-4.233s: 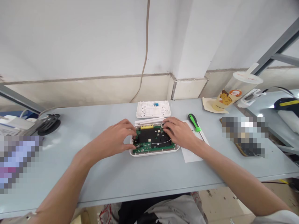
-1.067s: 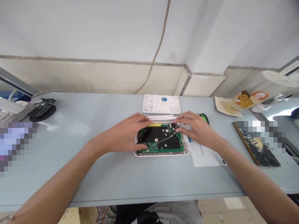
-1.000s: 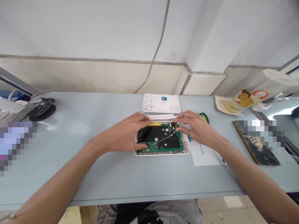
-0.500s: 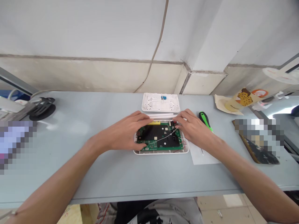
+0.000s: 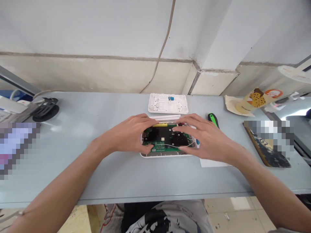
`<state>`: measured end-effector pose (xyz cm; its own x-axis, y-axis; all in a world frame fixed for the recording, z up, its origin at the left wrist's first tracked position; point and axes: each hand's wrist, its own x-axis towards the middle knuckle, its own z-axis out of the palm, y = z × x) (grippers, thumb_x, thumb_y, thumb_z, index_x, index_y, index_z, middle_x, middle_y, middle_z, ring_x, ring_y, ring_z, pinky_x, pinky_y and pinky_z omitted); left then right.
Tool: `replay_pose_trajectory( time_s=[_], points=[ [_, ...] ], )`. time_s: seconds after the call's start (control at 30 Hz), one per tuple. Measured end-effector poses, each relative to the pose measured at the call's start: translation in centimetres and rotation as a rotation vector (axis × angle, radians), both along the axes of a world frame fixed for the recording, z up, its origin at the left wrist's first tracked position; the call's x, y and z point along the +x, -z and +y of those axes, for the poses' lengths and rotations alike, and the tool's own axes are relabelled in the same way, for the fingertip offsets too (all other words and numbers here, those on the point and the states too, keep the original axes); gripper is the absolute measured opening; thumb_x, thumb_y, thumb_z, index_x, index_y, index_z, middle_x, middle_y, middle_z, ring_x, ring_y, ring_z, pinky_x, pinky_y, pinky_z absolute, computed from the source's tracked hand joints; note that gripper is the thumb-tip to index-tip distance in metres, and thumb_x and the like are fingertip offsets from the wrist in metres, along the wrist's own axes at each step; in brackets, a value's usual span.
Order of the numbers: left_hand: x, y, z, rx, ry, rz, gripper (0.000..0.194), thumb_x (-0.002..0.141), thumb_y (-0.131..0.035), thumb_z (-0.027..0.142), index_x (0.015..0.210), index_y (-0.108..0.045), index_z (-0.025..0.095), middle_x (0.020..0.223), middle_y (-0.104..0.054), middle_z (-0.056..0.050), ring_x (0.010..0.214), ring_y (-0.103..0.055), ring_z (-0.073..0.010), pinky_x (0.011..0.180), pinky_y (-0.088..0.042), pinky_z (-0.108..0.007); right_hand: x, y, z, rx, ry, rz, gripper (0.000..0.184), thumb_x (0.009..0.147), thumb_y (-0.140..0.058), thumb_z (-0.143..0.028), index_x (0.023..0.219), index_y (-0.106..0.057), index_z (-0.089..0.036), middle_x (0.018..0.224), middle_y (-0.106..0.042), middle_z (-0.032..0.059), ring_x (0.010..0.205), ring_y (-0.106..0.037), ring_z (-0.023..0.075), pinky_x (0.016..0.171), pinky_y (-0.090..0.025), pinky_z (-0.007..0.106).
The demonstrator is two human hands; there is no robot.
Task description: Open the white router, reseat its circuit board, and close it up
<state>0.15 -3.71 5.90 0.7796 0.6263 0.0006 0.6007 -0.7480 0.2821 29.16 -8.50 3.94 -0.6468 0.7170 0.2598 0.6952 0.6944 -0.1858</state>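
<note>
An opened router (image 5: 167,156) lies on the table, its green circuit board (image 5: 159,148) with black plates facing up in the white casing. My left hand (image 5: 131,134) grips its left end, thumb at the near side and fingers at the far edge by the yellow ports (image 5: 161,125). My right hand (image 5: 204,137) spans the right end, thumb at the near edge of the board and fingers over its far part, hiding that corner. A thin white wire (image 5: 173,146) curves across the board between my hands.
Behind the router lie white antennas (image 5: 165,117) and a white cover (image 5: 167,108) with a small blue piece (image 5: 171,98). To the right are a green-black screwdriver (image 5: 213,120), white paper (image 5: 213,163), a worn dark slab (image 5: 269,149) and a drink cup (image 5: 252,101). A black stand (image 5: 46,110) is at left.
My right hand has moved from the far right corner to span the router's right end, its thumb now at the near side. The white wire sags nearer to me. My left hand stays.
</note>
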Motion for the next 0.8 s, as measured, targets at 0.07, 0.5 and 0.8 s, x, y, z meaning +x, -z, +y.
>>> replay_pose_trajectory(
  time_s=[0.07, 0.5, 0.8],
  points=[
    [-0.1, 0.0, 0.0, -0.004, 0.003, 0.001, 0.038, 0.073, -0.074, 0.031, 0.11, -0.072, 0.021, 0.109, -0.077, -0.005, 0.106, -0.069, -0.0277, 0.089, -0.055, -0.035, -0.5, -0.1, -0.5, -0.017, -0.027, -0.061, 0.05, 0.087, -0.08, -0.043, 0.132, -0.067, -0.023, 0.145, -0.064, 0.0116, 0.134, -0.057, 0.0364, 0.096, -0.061, 0.055],
    [-0.1, -0.2, -0.2, -0.011, -0.001, 0.009, 0.034, 0.074, -0.072, 0.031, 0.108, -0.072, 0.023, 0.112, -0.078, -0.005, 0.11, -0.07, -0.0279, 0.091, -0.055, -0.036, -1.0, -0.3, -1.8, -0.045, -0.021, 0.109, 0.022, 0.098, -0.065, -0.026, 0.116, -0.076, -0.021, 0.117, -0.079, 0.0081, 0.1, -0.075, 0.0254, 0.078, -0.062, 0.037],
    [0.0, 0.2, -0.8, 0.081, 0.024, 0.054, 0.025, 0.075, -0.074, 0.028, 0.098, -0.07, 0.019, 0.111, -0.078, -0.009, 0.108, -0.07, -0.0302, 0.088, -0.058, -0.039, -0.3, 1.7, 1.4, -0.256, 0.224, 0.23, 0.019, 0.097, -0.063, -0.021, 0.105, -0.081, -0.022, 0.095, -0.077, 0.0035, 0.069, -0.067, 0.0157, 0.064, -0.052, 0.031]
  ],
)
